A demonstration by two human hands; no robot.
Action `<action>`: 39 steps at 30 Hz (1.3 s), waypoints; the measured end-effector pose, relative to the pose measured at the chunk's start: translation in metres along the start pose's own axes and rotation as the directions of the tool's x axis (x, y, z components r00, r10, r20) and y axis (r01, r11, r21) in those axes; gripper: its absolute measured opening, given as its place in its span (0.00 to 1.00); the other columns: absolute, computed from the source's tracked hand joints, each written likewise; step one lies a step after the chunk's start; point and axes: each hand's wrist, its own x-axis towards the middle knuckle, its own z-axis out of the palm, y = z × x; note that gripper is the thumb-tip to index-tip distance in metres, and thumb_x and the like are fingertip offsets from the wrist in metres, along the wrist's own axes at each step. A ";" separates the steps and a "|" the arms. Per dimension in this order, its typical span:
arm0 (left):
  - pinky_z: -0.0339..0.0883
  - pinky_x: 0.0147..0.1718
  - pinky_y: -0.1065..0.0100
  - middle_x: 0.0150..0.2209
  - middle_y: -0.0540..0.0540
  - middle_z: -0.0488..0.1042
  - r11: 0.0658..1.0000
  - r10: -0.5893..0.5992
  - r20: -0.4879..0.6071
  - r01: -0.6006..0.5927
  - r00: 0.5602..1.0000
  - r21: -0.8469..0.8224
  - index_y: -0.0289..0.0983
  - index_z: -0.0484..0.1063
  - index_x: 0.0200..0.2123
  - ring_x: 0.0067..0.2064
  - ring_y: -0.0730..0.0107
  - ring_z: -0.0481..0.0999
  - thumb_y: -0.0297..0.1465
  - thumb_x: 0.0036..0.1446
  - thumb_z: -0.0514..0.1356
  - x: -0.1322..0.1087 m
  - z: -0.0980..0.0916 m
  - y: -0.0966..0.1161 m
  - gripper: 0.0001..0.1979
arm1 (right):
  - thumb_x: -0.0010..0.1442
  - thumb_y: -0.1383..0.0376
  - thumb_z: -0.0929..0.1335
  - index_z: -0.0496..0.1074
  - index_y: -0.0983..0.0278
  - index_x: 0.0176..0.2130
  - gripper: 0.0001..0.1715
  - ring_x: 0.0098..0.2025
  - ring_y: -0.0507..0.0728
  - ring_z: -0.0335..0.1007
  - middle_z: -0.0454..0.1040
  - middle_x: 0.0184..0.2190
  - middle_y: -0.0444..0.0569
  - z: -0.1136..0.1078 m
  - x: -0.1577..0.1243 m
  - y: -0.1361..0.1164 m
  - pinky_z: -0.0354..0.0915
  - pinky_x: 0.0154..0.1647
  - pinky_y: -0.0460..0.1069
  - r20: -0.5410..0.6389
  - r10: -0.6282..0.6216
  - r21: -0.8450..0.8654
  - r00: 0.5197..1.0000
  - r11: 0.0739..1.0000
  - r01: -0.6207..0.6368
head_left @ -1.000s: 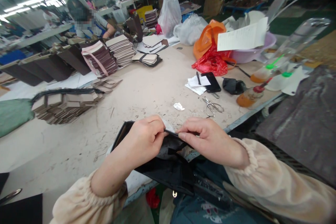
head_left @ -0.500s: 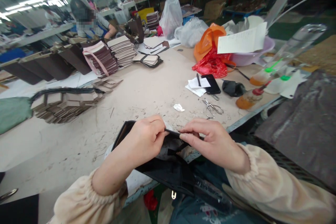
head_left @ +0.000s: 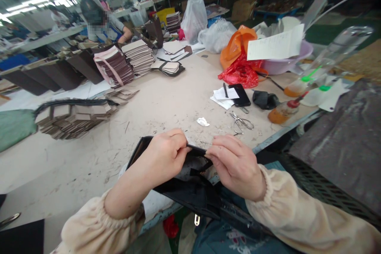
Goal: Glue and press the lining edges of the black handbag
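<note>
A black bag, with a metal zip pull hanging below it, lies over the table's near edge and toward my lap. My left hand is closed, pinching the bag's upper edge between thumb and fingers. Just to the right, my right hand pinches the same edge, its fingers drawn together. Between the two hands a short stretch of black edge shows. Beneath them the bag gapes, and a dark strap end sticks out inside. My left wrist hides part of the bag.
Scissors and a crumpled white scrap lie beyond my hands. Bottles of amber liquid stand at the right edge. Stacked brown pieces lie left, and plastic bags sit at the back. A co-worker sits across the table.
My right hand has shifted slightly left along the bag's edge, and its fingers, straighter before, have curled into a tighter pinch. My left hand has stayed almost in place.
</note>
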 end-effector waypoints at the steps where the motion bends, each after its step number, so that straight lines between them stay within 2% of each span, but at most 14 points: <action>1: 0.63 0.33 0.69 0.29 0.48 0.69 1.000 -0.004 0.001 0.004 1.000 0.001 0.35 0.68 0.26 0.33 0.71 0.69 0.25 0.57 0.56 0.000 0.000 0.000 0.07 | 0.60 0.73 0.63 0.69 0.63 0.36 0.08 0.40 0.56 0.66 0.71 0.34 0.50 -0.001 0.000 0.002 0.64 0.50 0.55 0.007 -0.004 0.028 1.000 1.000 0.004; 4: 0.63 0.33 0.69 0.29 0.47 0.69 1.000 -0.009 0.006 0.009 1.000 -0.001 0.35 0.69 0.27 0.33 0.71 0.69 0.25 0.57 0.56 0.000 0.001 -0.001 0.07 | 0.60 0.73 0.63 0.66 0.63 0.35 0.06 0.38 0.54 0.66 0.69 0.32 0.47 -0.007 -0.001 0.006 0.59 0.57 0.57 0.059 0.038 0.123 0.998 0.991 -0.045; 9: 0.64 0.34 0.69 0.30 0.47 0.70 1.000 -0.013 0.010 0.013 1.000 -0.005 0.34 0.69 0.27 0.33 0.71 0.70 0.25 0.57 0.56 0.001 0.000 -0.002 0.06 | 0.62 0.72 0.61 0.62 0.62 0.33 0.07 0.37 0.53 0.64 0.66 0.31 0.45 -0.018 -0.010 0.012 0.57 0.59 0.57 0.139 0.104 0.224 0.985 0.965 -0.133; 14: 0.64 0.34 0.69 0.30 0.47 0.70 1.000 -0.022 0.013 0.022 1.000 -0.008 0.35 0.69 0.27 0.34 0.71 0.70 0.25 0.57 0.56 0.002 -0.001 -0.001 0.07 | 0.64 0.71 0.59 0.62 0.63 0.31 0.10 0.36 0.54 0.64 0.64 0.29 0.46 -0.025 -0.022 0.019 0.62 0.51 0.55 0.067 0.161 0.284 0.985 0.943 -0.173; 18: 0.64 0.34 0.69 0.31 0.47 0.70 1.000 -0.016 0.008 0.016 1.000 -0.009 0.35 0.69 0.27 0.34 0.72 0.70 0.25 0.57 0.56 0.001 -0.001 -0.001 0.07 | 0.62 0.68 0.64 0.63 0.63 0.28 0.10 0.34 0.53 0.65 0.64 0.26 0.44 -0.026 -0.025 0.022 0.64 0.42 0.51 0.038 0.304 0.273 0.952 0.913 -0.302; 21: 0.64 0.34 0.69 0.31 0.47 0.70 1.000 -0.009 0.007 0.009 1.000 -0.001 0.35 0.68 0.26 0.33 0.72 0.70 0.25 0.57 0.55 0.000 -0.001 -0.001 0.08 | 0.59 0.64 0.68 0.65 0.62 0.34 0.06 0.32 0.52 0.66 0.68 0.29 0.44 -0.024 -0.023 0.021 0.64 0.34 0.48 0.099 0.437 0.374 0.894 0.816 -0.440; 24: 0.64 0.34 0.69 0.31 0.47 0.70 1.000 -0.005 0.002 0.005 1.000 0.003 0.35 0.66 0.23 0.33 0.72 0.70 0.25 0.57 0.55 0.000 -0.001 -0.001 0.09 | 0.60 0.62 0.68 0.68 0.63 0.38 0.07 0.31 0.51 0.66 0.69 0.29 0.43 -0.023 -0.017 0.019 0.64 0.33 0.47 0.207 0.462 0.448 0.862 0.739 -0.503; 27: 0.64 0.34 0.69 0.31 0.46 0.71 1.000 -0.004 -0.001 0.004 1.000 0.010 0.35 0.67 0.25 0.34 0.72 0.70 0.25 0.57 0.55 0.001 -0.001 -0.001 0.09 | 0.57 0.63 0.70 0.70 0.64 0.36 0.07 0.31 0.51 0.67 0.70 0.28 0.43 -0.023 -0.008 0.015 0.64 0.33 0.47 0.189 0.424 0.420 0.886 0.781 -0.463; 32: 0.65 0.35 0.69 0.31 0.46 0.71 1.000 -0.008 -0.004 0.008 1.000 0.014 0.35 0.69 0.27 0.34 0.72 0.70 0.25 0.57 0.55 0.001 0.000 -0.002 0.07 | 0.55 0.66 0.72 0.74 0.64 0.39 0.09 0.33 0.51 0.67 0.70 0.32 0.47 -0.018 0.000 0.009 0.65 0.35 0.46 0.053 0.211 0.261 0.976 0.941 -0.217; 35: 0.65 0.35 0.70 0.31 0.46 0.71 1.000 -0.011 -0.003 0.011 1.000 0.010 0.35 0.70 0.27 0.34 0.72 0.70 0.25 0.57 0.55 0.001 0.000 -0.002 0.07 | 0.57 0.69 0.70 0.75 0.64 0.38 0.06 0.33 0.50 0.67 0.70 0.32 0.47 -0.012 -0.002 0.008 0.64 0.33 0.45 -0.028 0.141 0.171 0.990 0.976 -0.134; 39: 0.65 0.35 0.69 0.31 0.46 0.71 1.000 -0.008 0.001 0.008 1.000 0.009 0.35 0.69 0.27 0.34 0.71 0.70 0.25 0.57 0.55 0.001 0.000 -0.002 0.07 | 0.58 0.70 0.69 0.74 0.65 0.34 0.02 0.34 0.52 0.67 0.71 0.32 0.48 -0.013 -0.005 0.005 0.65 0.36 0.47 -0.051 0.129 0.117 0.990 0.986 -0.122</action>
